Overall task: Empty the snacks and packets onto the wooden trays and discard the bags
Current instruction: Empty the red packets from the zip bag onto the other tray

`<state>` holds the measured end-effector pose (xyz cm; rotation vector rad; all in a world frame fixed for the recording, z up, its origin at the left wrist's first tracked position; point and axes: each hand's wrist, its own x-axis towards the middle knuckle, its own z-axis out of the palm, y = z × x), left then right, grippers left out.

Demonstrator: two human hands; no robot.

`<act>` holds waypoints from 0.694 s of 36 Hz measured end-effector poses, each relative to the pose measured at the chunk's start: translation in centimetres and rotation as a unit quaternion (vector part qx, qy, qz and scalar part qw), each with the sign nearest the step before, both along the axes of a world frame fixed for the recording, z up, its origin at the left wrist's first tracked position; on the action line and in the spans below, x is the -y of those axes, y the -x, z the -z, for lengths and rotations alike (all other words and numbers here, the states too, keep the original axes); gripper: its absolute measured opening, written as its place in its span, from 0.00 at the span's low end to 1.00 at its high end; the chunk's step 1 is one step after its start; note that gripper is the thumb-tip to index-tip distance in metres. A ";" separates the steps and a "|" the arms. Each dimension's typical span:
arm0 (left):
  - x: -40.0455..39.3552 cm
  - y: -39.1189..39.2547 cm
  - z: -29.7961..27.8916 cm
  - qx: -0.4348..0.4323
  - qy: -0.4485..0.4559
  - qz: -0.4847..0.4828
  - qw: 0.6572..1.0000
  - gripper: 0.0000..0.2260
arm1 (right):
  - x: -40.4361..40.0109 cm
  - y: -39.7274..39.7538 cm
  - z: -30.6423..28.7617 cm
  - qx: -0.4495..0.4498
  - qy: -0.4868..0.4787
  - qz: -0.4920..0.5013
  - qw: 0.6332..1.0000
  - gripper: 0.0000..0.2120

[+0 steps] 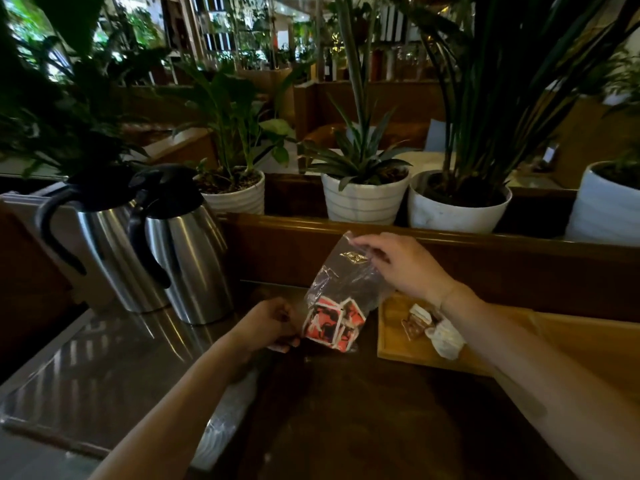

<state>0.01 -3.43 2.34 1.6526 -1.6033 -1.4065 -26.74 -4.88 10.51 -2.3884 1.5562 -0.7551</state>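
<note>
A clear plastic bag [341, 278] hangs upright over the dark counter, with several red, black and white packets [334, 322] gathered in its bottom. My right hand [403, 265] pinches the bag's top edge. My left hand [272, 325] grips the bag's lower left corner beside the packets. Just right of the bag lies a wooden tray [398, 344] holding a few brown and white wrapped snacks [429, 327]; my right forearm crosses over its right part.
Two steel jugs [180, 251] with black handles stand at the left on a metal surface [86, 368]. A wooden ledge [450, 244] runs behind the bag, with white plant pots [363, 199] beyond it. Dark countertop [363, 420] lies in front.
</note>
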 end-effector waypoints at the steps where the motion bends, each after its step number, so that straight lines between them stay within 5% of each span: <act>1: -0.1 -0.1 0.0 -0.006 0.013 -0.005 1.000 0.07 | -0.5 0.5 -0.3 0.019 -0.016 -0.003 1.000 0.22; 11: -3.2 1.3 -1.7 -0.127 0.055 -0.011 0.990 0.03 | -7.1 4.9 -2.2 0.202 -0.136 0.032 0.969 0.27; 17: -4.3 3.6 -2.7 -0.211 -0.024 0.031 0.977 0.02 | -11.1 6.5 -2.5 0.302 -0.214 0.072 0.926 0.16; 21: -4.7 5.8 -2.9 -0.209 -0.035 0.069 0.975 0.03 | -13.5 7.4 -1.7 0.331 -0.169 0.134 0.919 0.08; 25: -5.5 8.7 -2.8 -0.160 0.058 0.083 0.982 0.06 | -15.3 9.0 -1.1 0.296 -0.093 0.206 0.928 0.07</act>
